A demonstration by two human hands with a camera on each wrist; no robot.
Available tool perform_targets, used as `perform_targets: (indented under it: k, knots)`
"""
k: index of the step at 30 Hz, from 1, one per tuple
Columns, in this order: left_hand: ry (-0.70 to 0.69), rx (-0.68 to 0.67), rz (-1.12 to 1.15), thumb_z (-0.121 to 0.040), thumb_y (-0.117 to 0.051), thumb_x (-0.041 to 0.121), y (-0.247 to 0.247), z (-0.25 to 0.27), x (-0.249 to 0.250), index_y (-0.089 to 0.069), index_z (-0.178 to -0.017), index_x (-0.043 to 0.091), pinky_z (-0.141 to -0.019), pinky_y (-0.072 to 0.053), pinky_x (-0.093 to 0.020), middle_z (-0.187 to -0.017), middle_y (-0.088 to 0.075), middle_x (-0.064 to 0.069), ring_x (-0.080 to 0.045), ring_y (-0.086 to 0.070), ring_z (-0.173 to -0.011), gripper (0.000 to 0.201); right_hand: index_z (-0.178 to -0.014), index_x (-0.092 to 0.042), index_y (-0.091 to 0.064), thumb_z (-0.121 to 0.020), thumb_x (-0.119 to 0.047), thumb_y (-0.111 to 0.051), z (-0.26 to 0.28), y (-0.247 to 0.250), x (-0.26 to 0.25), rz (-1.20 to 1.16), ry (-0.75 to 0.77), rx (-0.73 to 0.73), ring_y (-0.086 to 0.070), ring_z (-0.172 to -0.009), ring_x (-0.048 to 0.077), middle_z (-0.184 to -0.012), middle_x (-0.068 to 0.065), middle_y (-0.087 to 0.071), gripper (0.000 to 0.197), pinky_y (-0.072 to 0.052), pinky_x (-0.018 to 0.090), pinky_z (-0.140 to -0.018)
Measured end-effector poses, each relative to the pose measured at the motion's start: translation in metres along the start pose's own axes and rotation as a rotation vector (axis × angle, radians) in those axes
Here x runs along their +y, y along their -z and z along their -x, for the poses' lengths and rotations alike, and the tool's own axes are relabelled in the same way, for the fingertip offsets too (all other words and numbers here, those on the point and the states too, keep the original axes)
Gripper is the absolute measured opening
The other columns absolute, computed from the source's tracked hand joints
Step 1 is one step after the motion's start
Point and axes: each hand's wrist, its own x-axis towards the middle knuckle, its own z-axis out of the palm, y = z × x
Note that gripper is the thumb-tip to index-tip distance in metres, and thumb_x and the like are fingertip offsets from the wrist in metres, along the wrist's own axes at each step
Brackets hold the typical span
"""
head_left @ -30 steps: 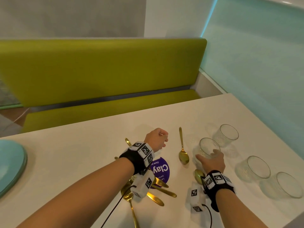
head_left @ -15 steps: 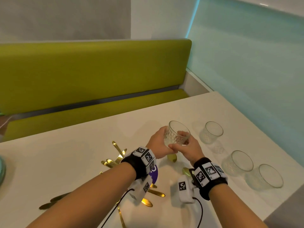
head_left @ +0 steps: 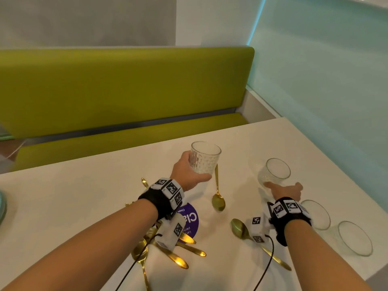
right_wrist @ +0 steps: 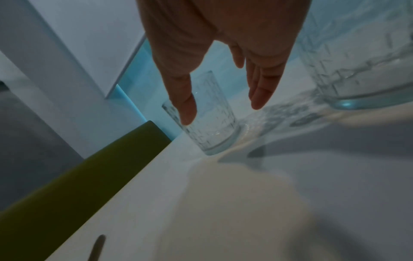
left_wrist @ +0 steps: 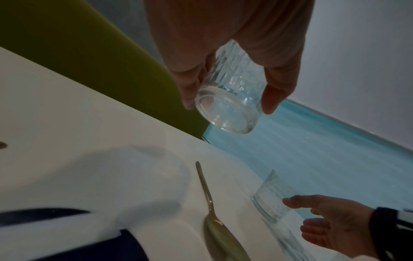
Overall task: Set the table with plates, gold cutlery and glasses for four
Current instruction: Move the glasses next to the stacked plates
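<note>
My left hand point(head_left: 190, 175) grips a ribbed clear glass point(head_left: 204, 159) and holds it upright above the white table point(head_left: 84, 196); the left wrist view shows the glass point(left_wrist: 230, 98) from below, between thumb and fingers. My right hand point(head_left: 283, 191) is open, thumb and fingers spread on either side of a second glass point(head_left: 274, 172) standing on the table; whether they touch it is unclear. In the right wrist view that glass point(right_wrist: 208, 120) stands just beyond the fingertips point(right_wrist: 186, 109). Gold spoons point(head_left: 218, 198) and other gold cutlery point(head_left: 178, 255) lie near my wrists.
Two more glasses point(head_left: 317, 214) point(head_left: 354, 237) stand at the table's right edge. A purple round sticker point(head_left: 188, 222) lies under my left wrist. A pale blue plate's rim point(head_left: 2, 206) shows at far left. A green bench point(head_left: 117, 91) runs behind the table; a blue wall is to the right.
The right hand lifted a glass and passed it to the left hand, which now holds it alone. The right hand has let go and moved right to another glass.
</note>
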Motion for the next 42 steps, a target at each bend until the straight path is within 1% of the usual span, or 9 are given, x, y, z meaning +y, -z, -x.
perform_targets:
  k: [6, 12, 19, 22, 25, 29, 34, 39, 42]
  knots:
    - [0.034, 0.054, 0.025, -0.066, -0.083, 0.021, 0.009, -0.007, -0.004, -0.041, -0.127, 0.013, -0.067, -0.042, -0.012, -0.124, -0.058, -0.004, -0.019, -0.057, -0.112, 0.075, -0.149, -0.01, -0.018, -0.065, -0.022, -0.086, -0.026, -0.01, 0.0, 0.066, 0.096, -0.031, -0.036, -0.136, 0.035, -0.148, 0.018, -0.035, 0.109, -0.033, 0.047, -0.112]
    - [0.052, 0.072, 0.023, -0.065, -0.084, 0.021, 0.013, -0.01, -0.008, -0.043, -0.126, 0.014, -0.078, -0.047, -0.022, -0.122, -0.059, -0.003, -0.019, -0.058, -0.111, 0.074, -0.144, -0.013, -0.028, -0.066, -0.024, -0.084, -0.033, -0.017, 0.005, 0.079, 0.167, -0.037, -0.044, -0.13, 0.033, -0.139, 0.011, -0.049, 0.097, -0.036, 0.041, -0.107]
    - [0.063, 0.066, 0.021, -0.065, -0.084, 0.023, 0.016, 0.0, -0.013, -0.043, -0.126, 0.015, -0.076, -0.044, -0.02, -0.122, -0.058, -0.002, -0.012, -0.054, -0.101, 0.074, -0.137, -0.009, -0.04, -0.063, -0.03, -0.084, -0.02, -0.019, 0.003, 0.077, 0.139, -0.011, -0.05, -0.124, 0.034, -0.133, 0.015, -0.054, 0.088, -0.042, 0.043, -0.104]
    - [0.06, 0.057, 0.024, -0.065, -0.084, 0.024, 0.022, 0.013, -0.016, -0.042, -0.127, 0.015, -0.069, -0.041, -0.012, -0.123, -0.058, -0.001, -0.01, -0.052, -0.1, 0.075, -0.136, -0.007, -0.04, -0.065, -0.028, -0.083, 0.002, -0.014, 0.002, 0.084, 0.197, -0.03, -0.049, -0.125, 0.033, -0.133, 0.016, -0.053, 0.086, -0.04, 0.04, -0.104]
    - [0.047, 0.048, 0.022, -0.066, -0.083, 0.024, 0.032, 0.032, -0.02, -0.042, -0.128, 0.015, -0.062, -0.037, -0.008, -0.124, -0.057, 0.0, -0.009, -0.051, -0.099, 0.075, -0.133, -0.008, -0.043, -0.064, -0.026, -0.084, 0.041, -0.01, 0.001, 0.051, 0.271, -0.073, -0.052, -0.12, 0.031, -0.128, 0.014, -0.057, 0.082, -0.042, 0.039, -0.103]
    - [0.036, 0.053, 0.035, -0.067, -0.083, 0.022, 0.056, 0.067, -0.034, -0.039, -0.131, 0.015, -0.077, -0.042, -0.019, -0.128, -0.055, -0.002, -0.01, -0.049, -0.102, 0.078, -0.128, -0.01, -0.046, -0.063, -0.022, -0.086, 0.117, -0.01, 0.002, 0.015, 0.388, -0.173, -0.054, -0.115, 0.029, -0.12, 0.011, -0.058, 0.077, -0.044, 0.035, -0.097]
    - [0.041, 0.056, 0.065, -0.065, -0.084, 0.02, 0.105, 0.125, -0.074, -0.037, -0.133, 0.015, -0.085, -0.044, -0.023, -0.13, -0.053, -0.003, -0.019, -0.054, -0.116, 0.083, -0.126, -0.015, -0.047, -0.06, -0.024, -0.087, 0.227, -0.028, 0.021, 0.02, 0.454, -0.308, -0.057, -0.111, 0.025, -0.12, 0.006, -0.059, 0.077, -0.044, 0.03, -0.092]
    - [0.052, 0.118, 0.101, -0.064, -0.083, 0.013, 0.167, 0.191, -0.133, -0.039, -0.13, 0.015, -0.07, -0.044, -0.014, -0.118, -0.053, 0.002, -0.016, -0.054, -0.106, 0.079, -0.129, -0.013, -0.046, -0.061, -0.019, -0.086, 0.347, -0.051, 0.054, 0.007, 0.467, -0.459, -0.056, -0.11, 0.022, -0.125, 0.008, -0.057, 0.079, -0.046, 0.031, -0.093]
    - [0.092, 0.163, 0.115, -0.062, -0.084, 0.01, 0.203, 0.226, -0.176, -0.041, -0.126, 0.014, -0.084, -0.046, -0.023, -0.113, -0.054, 0.004, -0.021, -0.057, -0.112, 0.078, -0.13, -0.012, -0.045, -0.062, -0.018, -0.086, 0.412, -0.069, 0.076, 0.04, 0.467, -0.555, -0.052, -0.103, 0.016, -0.126, 0.007, -0.056, 0.08, -0.044, 0.027, -0.089]
